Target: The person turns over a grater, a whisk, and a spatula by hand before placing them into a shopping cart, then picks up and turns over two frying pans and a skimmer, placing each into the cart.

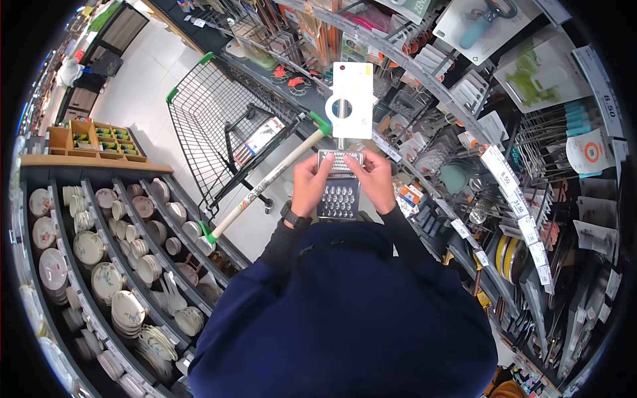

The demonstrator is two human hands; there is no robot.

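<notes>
The person held a metal grater upright in front of the chest, in both hands. The left hand was closed around the grater's left edge, thumb lying on the perforated face near the top, and a dark watch sat on that wrist. The right hand gripped the right edge in the same way, fingers wrapped behind and thumb on the front. A white packaging card with a round hole stood up from the grater's handle, above both hands. Just behind the hands stood a wire shopping cart with green corner caps, its pale push bar running diagonally beside the left hand; a small boxed item lay inside it. To the left, dark shelves carried stacks of plates and bowls. To the right, a hanging rack of kitchen utensils showed price tags, one reading 8.50.
</notes>
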